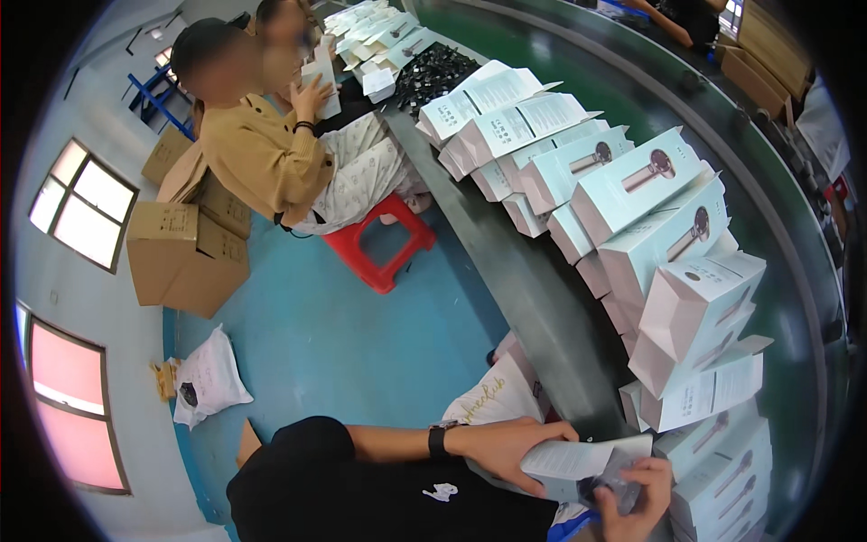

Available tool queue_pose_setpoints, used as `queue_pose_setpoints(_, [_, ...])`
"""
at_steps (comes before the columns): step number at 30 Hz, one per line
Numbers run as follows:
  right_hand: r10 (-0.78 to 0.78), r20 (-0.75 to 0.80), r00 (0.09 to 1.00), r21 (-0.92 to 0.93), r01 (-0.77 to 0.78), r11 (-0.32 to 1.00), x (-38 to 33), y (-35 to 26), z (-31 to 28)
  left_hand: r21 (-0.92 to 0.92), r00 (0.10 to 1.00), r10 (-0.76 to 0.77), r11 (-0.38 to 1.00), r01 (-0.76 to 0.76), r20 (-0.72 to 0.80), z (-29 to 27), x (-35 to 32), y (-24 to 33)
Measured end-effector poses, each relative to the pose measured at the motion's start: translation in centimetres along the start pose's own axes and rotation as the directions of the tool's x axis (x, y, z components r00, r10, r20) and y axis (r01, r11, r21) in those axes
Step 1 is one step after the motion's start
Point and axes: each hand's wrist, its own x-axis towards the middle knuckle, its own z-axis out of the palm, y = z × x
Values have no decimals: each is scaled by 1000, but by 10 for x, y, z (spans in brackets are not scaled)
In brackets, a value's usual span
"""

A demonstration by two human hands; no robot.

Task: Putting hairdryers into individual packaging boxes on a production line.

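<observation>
My left hand, with a dark band at its wrist, is wrapped round a small white carton held over my lap. The carton's end toward the right has its flap raised. At that end, my right hand has its fingers bent round a see-through grey plastic piece with something dark in it. Whether this piece is partly inside the carton I cannot tell. Beside my hands, similar white cartons printed with a picture of a handled device are stacked on the workbench.
A grey bench edge runs along my right, beside a green conveyor belt. Dark small parts are heaped farther along. A co-worker sits on a red stool. Brown cardboard boxes and a white sack stand left.
</observation>
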Motion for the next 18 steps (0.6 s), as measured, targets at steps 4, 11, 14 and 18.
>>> queue_pose_setpoints(4, [267, 195, 944, 415, -326, 849, -17, 28, -12, -5, 989, 34, 999, -33, 142, -1, 26, 1])
queue_pose_setpoints(11, [407, 15, 913, 433, -373, 821, -26, 18, -27, -16, 984, -85, 996, 88, 154, 4, 52, 34])
queue_pose_setpoints(14, [367, -165, 915, 352, -293, 889, -26, 26, -12, -57, 984, -100, 992, 110, 150, 9, 59, 37])
queue_pose_setpoints(18, [329, -157, 931, 270, -280, 921, -45, 20, -2, -193, 950, -249, 939, 285, 191, 19, 55, 32])
